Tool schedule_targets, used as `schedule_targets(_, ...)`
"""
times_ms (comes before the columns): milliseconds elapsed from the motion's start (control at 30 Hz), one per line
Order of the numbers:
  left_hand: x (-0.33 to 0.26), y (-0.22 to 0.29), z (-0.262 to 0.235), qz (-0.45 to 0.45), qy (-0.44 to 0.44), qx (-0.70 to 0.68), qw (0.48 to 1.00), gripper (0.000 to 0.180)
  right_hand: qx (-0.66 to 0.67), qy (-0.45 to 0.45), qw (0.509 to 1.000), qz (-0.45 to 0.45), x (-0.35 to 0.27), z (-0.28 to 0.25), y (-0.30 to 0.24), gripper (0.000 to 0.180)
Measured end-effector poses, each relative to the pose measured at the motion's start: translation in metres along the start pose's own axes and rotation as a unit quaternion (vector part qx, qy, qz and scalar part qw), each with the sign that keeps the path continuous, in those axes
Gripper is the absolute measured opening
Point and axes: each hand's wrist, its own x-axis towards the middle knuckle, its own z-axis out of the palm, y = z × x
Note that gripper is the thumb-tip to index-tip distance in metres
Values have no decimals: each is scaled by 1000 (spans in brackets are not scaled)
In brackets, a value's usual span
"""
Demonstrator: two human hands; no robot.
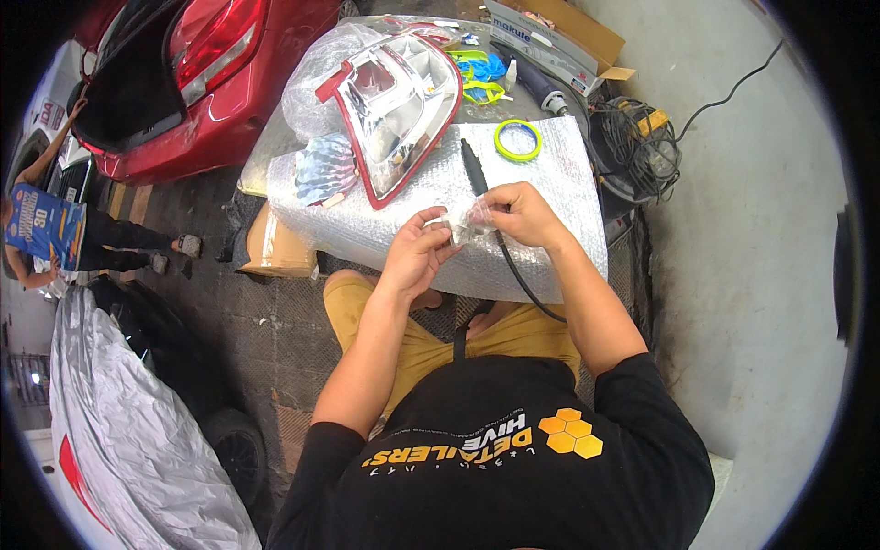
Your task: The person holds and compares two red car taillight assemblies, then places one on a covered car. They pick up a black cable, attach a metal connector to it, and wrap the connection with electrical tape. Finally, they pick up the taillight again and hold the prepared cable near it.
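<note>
In front of me, over the near part of the bubble-wrap-covered table, both hands work close together. My right hand (521,214) pinches a small crinkled clear plastic bag (478,216). My left hand (423,249) has its fingers closed on a small whitish piece (455,225) at the bag's left side; its exact kind is too small to tell. Just beyond the fingers lies a slim black pen-shaped tool (473,168), its cable running under my right wrist. A car tail light (400,105) with a clear lens and red edge rests farther left.
A yellow-green tape roll (518,140) sits beyond the tool. Left of it lies a tie-dye cloth (325,170); at the back are a polisher (541,90) and an open carton (559,46). Coiled cables (637,147) hang right. A red car (220,101) and another person (64,225) are left.
</note>
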Motion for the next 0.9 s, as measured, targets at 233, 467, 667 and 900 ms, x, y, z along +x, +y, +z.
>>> schedule_targets(233,-8,2,4,-25,-74,120,990,55,-56,-75,995,-19,4,-10,-22,17)
schedule_targets(467,1,16,20,29,-118,316,941,46,-189,-167,966,-57,14,-24,-57,17)
schedule_targets(667,3,14,26,-8,-140,301,943,39,-167,-122,971,-121,7,-32,-64,18)
schedule_targets(900,4,-1,34,8,-106,283,953,35,71,45,996,-3,0,-33,-59,14)
